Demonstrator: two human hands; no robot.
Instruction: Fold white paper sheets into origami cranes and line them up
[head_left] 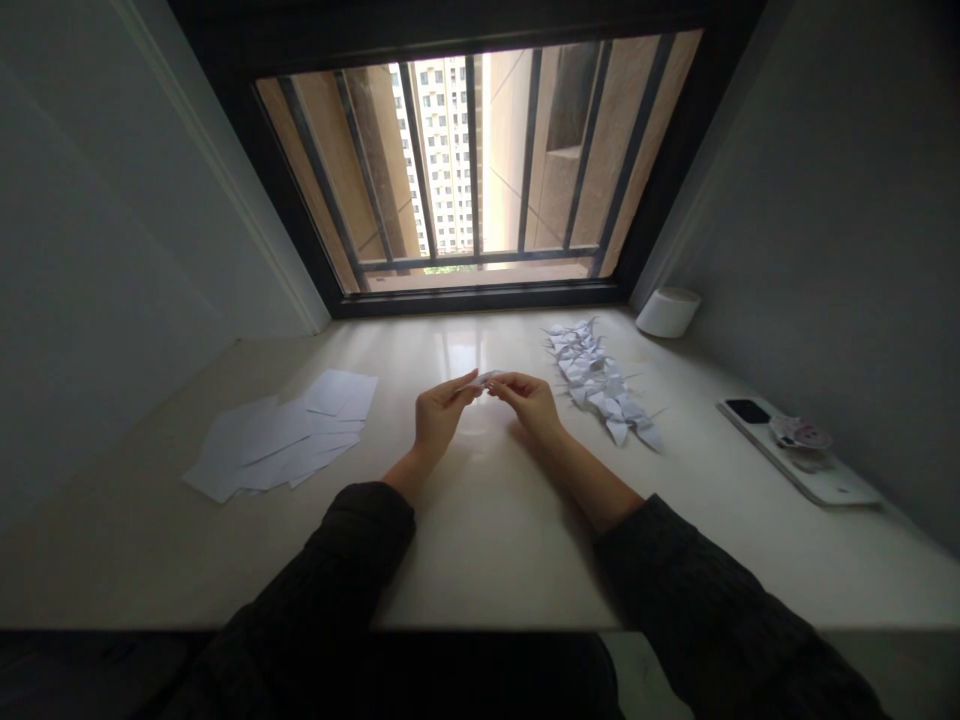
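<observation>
Between my two hands is a small folded piece of white paper (489, 376), mostly hidden by the fingers. My left hand (441, 410) pinches its left side, and my right hand (531, 400) pinches its right side. Both hands are just above the middle of the pale counter (480, 540). Off to the right lies a row of folded white paper figures (600, 380) with pointed tips, crowded against one another. Flat sheets of white paper (277, 440) are spread in an overlapping pile on the left.
A white phone (810, 460) with a round attachment on its back lies at the right. A white cylindrical object (667, 312) stands in the back right corner. Behind the counter is a dark-framed window (480, 298) with bars, and walls flank both sides.
</observation>
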